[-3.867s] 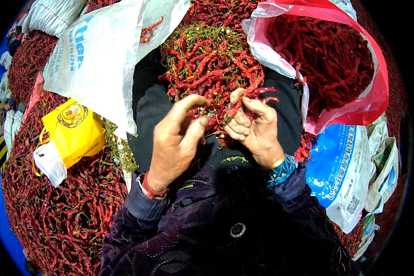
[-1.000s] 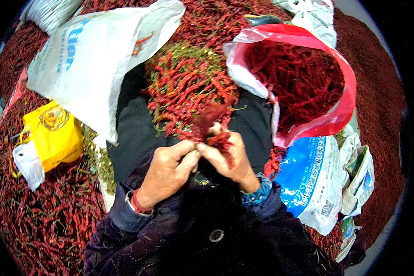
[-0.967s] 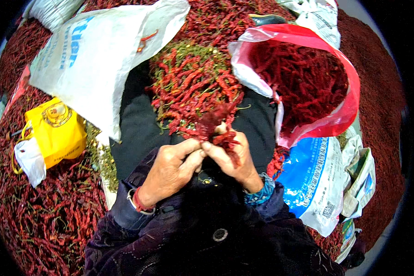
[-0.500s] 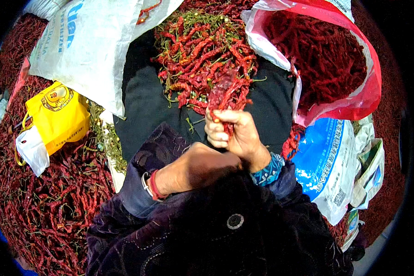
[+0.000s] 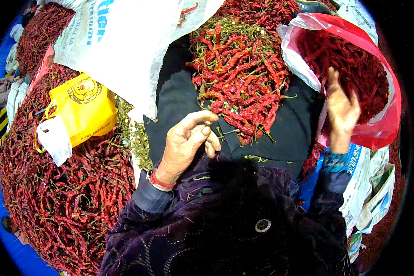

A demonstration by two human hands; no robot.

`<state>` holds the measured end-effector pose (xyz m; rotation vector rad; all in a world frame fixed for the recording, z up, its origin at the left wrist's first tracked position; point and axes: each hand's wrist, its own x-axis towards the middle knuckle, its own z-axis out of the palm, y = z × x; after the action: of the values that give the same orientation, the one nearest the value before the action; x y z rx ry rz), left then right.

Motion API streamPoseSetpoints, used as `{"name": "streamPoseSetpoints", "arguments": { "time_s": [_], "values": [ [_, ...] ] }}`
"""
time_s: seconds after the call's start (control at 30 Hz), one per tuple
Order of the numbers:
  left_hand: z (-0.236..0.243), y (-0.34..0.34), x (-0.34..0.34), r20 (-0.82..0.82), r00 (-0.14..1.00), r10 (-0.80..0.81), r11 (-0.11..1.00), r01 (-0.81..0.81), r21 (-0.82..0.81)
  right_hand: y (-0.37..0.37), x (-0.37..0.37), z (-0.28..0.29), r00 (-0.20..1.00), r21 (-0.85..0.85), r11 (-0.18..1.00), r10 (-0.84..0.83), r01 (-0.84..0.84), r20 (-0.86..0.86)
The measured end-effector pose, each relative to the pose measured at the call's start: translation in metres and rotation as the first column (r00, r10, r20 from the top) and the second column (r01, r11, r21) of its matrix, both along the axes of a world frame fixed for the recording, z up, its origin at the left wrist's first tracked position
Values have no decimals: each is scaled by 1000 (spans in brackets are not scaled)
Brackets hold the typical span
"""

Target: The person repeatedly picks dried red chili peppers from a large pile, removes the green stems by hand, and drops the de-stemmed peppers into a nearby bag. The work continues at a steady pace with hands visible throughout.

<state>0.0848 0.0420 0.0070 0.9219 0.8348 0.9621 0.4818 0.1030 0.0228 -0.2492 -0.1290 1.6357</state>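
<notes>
A heap of dried red chilies with greenish stems lies on the dark cloth over my lap. Just left of the heap's near end, my left hand is curled, a small yellow-green bit, apparently a chili stem, between thumb and forefinger. My right hand is over the mouth of a red and white plastic bag, fingers apart and holding nothing visible. Inside that bag is a mass of darker red chilies. Loose stem bits are scattered on the cloth near me.
A white woven sack covers the upper left. Beside it are a yellow bag and a small white plastic bag, resting on a large chili pile. Stem scraps line my left side. Printed sacks lie at right.
My hands were together, the right gripping a bunch of chilies over the lap heap. They are now apart: the right has moved to the bag, opened and without the bunch. The view has shifted.
</notes>
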Motion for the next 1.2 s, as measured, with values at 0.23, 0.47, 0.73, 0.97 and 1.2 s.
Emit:
{"name": "streamPoseSetpoints", "arguments": {
  "time_s": [0.23,0.47,0.73,0.97,1.2],
  "values": [
    [9,-21,-61,-589,806,57,997,-71,0,8,-120,-38,969,-35,969,244,-243,32],
    [7,-26,-71,-905,201,374,838,346,423,30,-169,-48,936,-57,952,306,-300,176],
    [-50,78,23,-883,251,397,758,452,470,15,-169,-72,622,-133,767,597,-628,507],
    [-21,76,24,-631,749,205,974,-92,207,12,-174,-58,528,-142,794,515,-591,675],
    [-12,60,45,-182,981,-64,964,13,-265,9,-188,-55,456,-20,850,302,-526,837]
  ]
}}
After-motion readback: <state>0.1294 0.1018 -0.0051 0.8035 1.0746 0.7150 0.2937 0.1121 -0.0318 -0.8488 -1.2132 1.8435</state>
